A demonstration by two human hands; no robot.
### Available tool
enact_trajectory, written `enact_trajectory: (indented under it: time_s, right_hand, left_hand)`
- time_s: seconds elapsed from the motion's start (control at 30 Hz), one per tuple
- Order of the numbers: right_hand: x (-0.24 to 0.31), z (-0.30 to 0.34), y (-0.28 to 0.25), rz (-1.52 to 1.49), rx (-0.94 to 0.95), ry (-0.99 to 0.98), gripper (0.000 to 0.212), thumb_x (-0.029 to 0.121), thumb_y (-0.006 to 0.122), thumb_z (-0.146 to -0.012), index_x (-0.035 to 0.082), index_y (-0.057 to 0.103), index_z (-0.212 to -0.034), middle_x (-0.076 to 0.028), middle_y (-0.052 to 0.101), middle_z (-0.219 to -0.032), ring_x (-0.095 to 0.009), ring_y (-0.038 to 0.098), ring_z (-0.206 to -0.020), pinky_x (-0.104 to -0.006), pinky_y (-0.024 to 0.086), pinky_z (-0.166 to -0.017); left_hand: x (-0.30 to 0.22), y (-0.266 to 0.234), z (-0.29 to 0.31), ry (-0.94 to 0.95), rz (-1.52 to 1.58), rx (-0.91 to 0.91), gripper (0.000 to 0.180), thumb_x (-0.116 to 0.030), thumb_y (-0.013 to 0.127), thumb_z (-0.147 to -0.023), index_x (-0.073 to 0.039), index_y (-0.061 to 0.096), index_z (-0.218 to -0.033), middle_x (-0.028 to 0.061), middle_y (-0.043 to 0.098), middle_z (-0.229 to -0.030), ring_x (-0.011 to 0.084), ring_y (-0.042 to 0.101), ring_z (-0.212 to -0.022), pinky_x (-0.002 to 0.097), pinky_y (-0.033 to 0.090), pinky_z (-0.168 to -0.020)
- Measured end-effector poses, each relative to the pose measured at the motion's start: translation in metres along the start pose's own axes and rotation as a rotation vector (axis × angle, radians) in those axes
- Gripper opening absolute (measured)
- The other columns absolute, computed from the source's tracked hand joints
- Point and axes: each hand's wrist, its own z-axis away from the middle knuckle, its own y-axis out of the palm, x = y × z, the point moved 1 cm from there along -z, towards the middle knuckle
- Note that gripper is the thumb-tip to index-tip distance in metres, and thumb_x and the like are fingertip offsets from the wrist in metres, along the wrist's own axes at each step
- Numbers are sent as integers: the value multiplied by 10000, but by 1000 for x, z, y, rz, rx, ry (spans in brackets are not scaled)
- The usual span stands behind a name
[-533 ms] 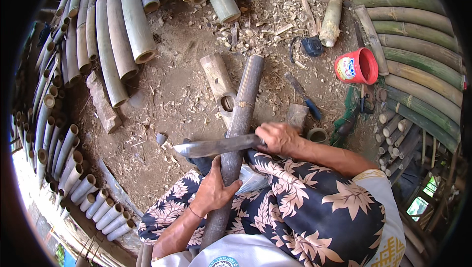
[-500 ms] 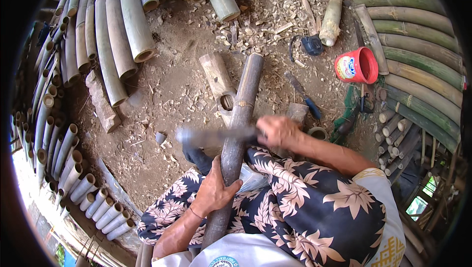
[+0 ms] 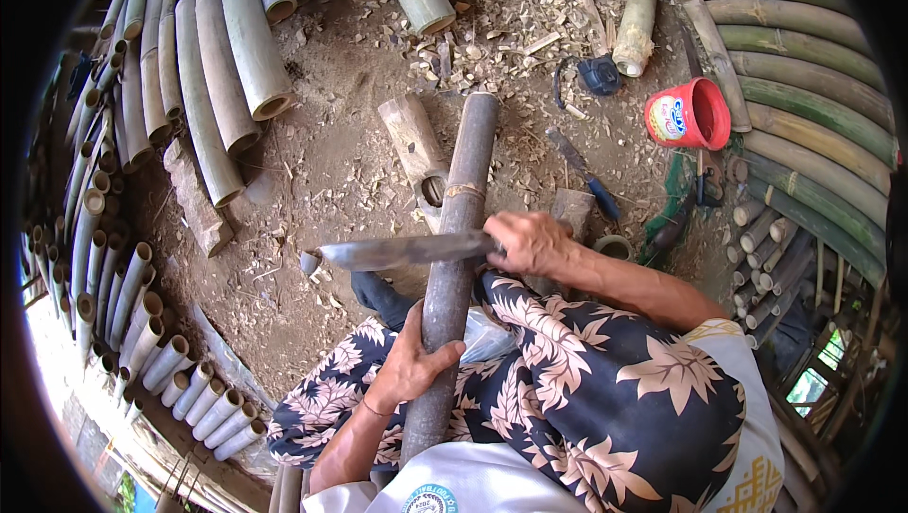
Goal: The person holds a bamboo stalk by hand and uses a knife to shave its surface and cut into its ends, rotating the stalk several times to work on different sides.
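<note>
At the centre of the view, a long grey-brown bamboo tube point(image 3: 468, 168) runs from twelve o'clock to six. The fingers of the left hand point(image 3: 413, 364) grasp its lower half. Those of the right hand point(image 3: 530, 246) clench the handle of a broad grey metal knife point(image 3: 402, 251), its blade crossing over the tube toward nine o'clock. A round red plastic tub point(image 3: 673, 120) tilts at two o'clock.

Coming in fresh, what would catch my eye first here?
Probably, near the centre, the long knife in the right hand, crossing the dark bamboo pole that the left hand grips lower down. Next, the bright red bucket toward the upper right, then the cut bamboo ranged along both sides.
</note>
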Motion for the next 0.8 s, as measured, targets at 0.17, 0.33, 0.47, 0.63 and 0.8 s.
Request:
enact_trajectory:
  time_s: [0.17,0.33,0.47,0.63,0.8]
  right_hand:
    - [-28,-15,-6,18,33,132,236,253,675,-890,55,548,-872,-65,569,-565,-191,565,-449,-347,469,-380]
    - [-25,-13,11,73,129,351,224,244,665,-885,52,551,-894,-90,585,-596,-207,598,-492,-355,488,-395]
    - [5,-1,6,16,-39,-201,231,246,665,-896,41,564,-926,-102,588,-599,-250,604,-490,-378,510,-431]
    - [-37,-27,14,-22,81,573,212,210,710,-823,57,574,-876,-107,625,-735,-227,638,-587,-371,532,-455]
    - [-9,-11,18,-18,-99,-135,217,245,681,-877,57,574,-894,-88,585,-603,-226,570,-463,-386,493,-415]
  left_hand:
    - [-12,-2,2,-107,206,64,777,-238,751,-857,49,346,-1455,140,588,-1213,200,578,-1090,340,471,-973]
    - [3,-5,2,-120,360,84,672,-236,729,-860,24,424,-1400,126,619,-1137,199,612,-1015,341,504,-908]
    - [7,-11,0,-174,457,128,624,-280,711,-862,21,474,-1354,125,641,-1076,207,643,-923,337,531,-836]
    - [25,-16,6,-216,471,147,651,-484,654,-895,49,547,-1255,141,669,-957,209,662,-785,327,554,-731]
    - [32,-9,-1,-160,460,43,749,-608,597,-909,65,539,-1232,162,676,-923,230,682,-731,334,581,-672]
